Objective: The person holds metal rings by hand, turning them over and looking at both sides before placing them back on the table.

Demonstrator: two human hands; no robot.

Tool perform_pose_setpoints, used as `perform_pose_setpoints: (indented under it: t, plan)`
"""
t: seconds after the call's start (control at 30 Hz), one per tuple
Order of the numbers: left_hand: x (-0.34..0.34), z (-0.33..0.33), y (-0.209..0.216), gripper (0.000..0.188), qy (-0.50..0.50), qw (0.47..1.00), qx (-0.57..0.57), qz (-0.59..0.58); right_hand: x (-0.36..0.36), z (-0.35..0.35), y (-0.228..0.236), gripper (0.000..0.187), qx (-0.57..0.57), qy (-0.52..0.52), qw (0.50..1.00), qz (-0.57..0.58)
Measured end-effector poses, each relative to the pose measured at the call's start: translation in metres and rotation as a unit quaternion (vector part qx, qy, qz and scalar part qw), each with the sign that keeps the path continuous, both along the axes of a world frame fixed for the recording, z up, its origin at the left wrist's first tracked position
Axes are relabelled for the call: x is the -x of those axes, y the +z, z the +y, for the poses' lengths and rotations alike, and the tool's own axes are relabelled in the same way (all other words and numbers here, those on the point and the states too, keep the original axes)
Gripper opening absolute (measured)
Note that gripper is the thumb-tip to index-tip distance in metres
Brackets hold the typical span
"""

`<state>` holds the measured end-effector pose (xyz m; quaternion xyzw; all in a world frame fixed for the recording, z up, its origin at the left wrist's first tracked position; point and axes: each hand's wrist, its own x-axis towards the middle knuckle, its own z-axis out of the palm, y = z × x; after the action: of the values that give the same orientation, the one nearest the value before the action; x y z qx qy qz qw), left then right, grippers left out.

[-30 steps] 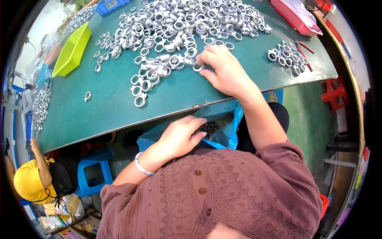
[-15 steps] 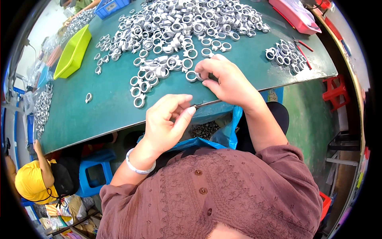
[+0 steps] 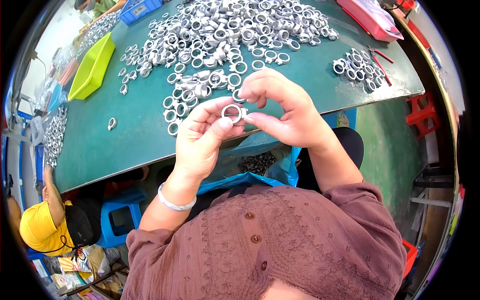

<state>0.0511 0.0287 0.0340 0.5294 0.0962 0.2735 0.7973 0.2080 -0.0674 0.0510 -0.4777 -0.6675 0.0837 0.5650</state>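
Observation:
My left hand (image 3: 200,135) pinches a grey metal ring clamp (image 3: 232,105) between thumb and fingers, just above the table's front edge. The clamp's round opening faces up toward me, its small lug pointing right. Beside that lug is my right hand (image 3: 287,107), the thumb tip at or against it. Its index finger is curved and apart from the thumb, over another ring on the table; the other fingertips are partly hidden. Beyond my hands, a small cluster of loose ring clamps (image 3: 192,90) lies in front of a large heap of the same clamps (image 3: 220,32).
A smaller clamp pile (image 3: 357,67) and red-handled pliers (image 3: 382,67) lie at right on the green table (image 3: 135,145). A yellow-green bin (image 3: 92,70) stands left; a pink tray (image 3: 367,22) is far right. Below the edge hangs a blue bag (image 3: 290,170). A person in yellow (image 3: 42,227) sits left.
The ring clamp has come from the table into my left hand, which has closed on it. My right hand has shifted slightly, its thumb lower and farther from the index finger.

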Motion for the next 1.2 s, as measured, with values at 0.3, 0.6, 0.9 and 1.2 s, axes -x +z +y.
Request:
perform_pose_setpoints:
  t: [0.3, 0.6, 0.9, 1.2]
  plan:
    - [0.003, -0.002, -0.006, 0.040, -0.012, 0.999, -0.030, -0.019, 0.001, -0.001, -0.005, 0.020, 0.047, 0.001, 0.998, 0.032]
    - [0.001, -0.007, -0.006, 0.044, 0.020, 0.996, -0.081, -0.015, -0.001, -0.003, -0.006, 0.017, 0.069, 0.012, 0.996, 0.061]
    - [0.000, -0.011, -0.004, 0.039, 0.033, 0.995, -0.089, -0.004, 0.001, -0.005, -0.008, 0.014, 0.075, 0.008, 0.994, 0.080]
    - [0.003, -0.003, -0.006, 0.029, -0.075, 0.995, 0.051, 0.040, 0.000, -0.004, -0.009, 0.010, 0.063, -0.003, 0.996, 0.064]
